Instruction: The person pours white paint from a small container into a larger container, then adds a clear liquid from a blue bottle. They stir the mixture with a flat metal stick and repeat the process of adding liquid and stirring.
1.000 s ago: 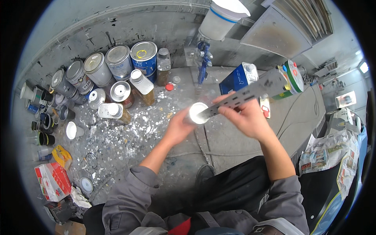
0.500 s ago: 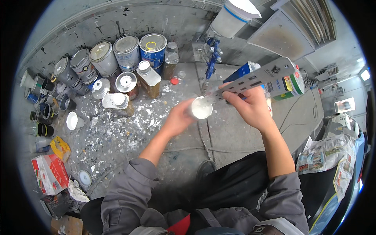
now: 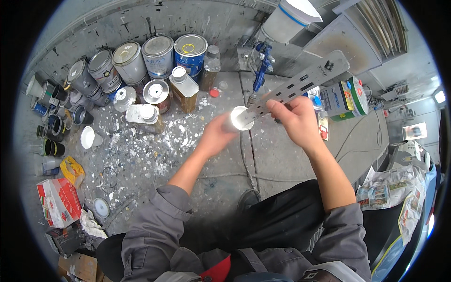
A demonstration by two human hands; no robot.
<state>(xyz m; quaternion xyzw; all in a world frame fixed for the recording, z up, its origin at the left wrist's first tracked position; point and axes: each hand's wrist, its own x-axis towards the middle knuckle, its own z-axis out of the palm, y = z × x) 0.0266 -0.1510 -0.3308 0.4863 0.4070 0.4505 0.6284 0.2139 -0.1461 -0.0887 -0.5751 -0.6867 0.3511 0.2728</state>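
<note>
My left hand (image 3: 217, 135) is wrapped round a small white cup (image 3: 240, 117) with white contents, above the paint-spattered floor. My right hand (image 3: 299, 123) grips a long perforated grey mixing ruler (image 3: 305, 81) with thumb on top and fingers underneath. The ruler slants from upper right down into the cup, so its lower tip is hidden there. Beyond the cup a blue spray gun (image 3: 260, 70) with a translucent white pot (image 3: 289, 19) hangs upright by the wall. Near my right hand, partly behind the ruler, are a blue-capped can (image 3: 315, 102) and a green-and-white container (image 3: 356, 96).
Paint cans (image 3: 127, 61) and rectangular tins (image 3: 141, 113) line the back left. Cups (image 3: 90, 137), a red-and-white box (image 3: 58, 202) and a yellow bag (image 3: 71, 171) lie at left. A hose (image 3: 277, 178) crosses the floor (image 3: 131, 160); crumpled newspaper (image 3: 385, 188) is at right.
The cup and both my hands have shifted slightly up in the view, and the ruler now slants more steeply. The surroundings appear shifted as the camera moved. Both holds are unchanged.
</note>
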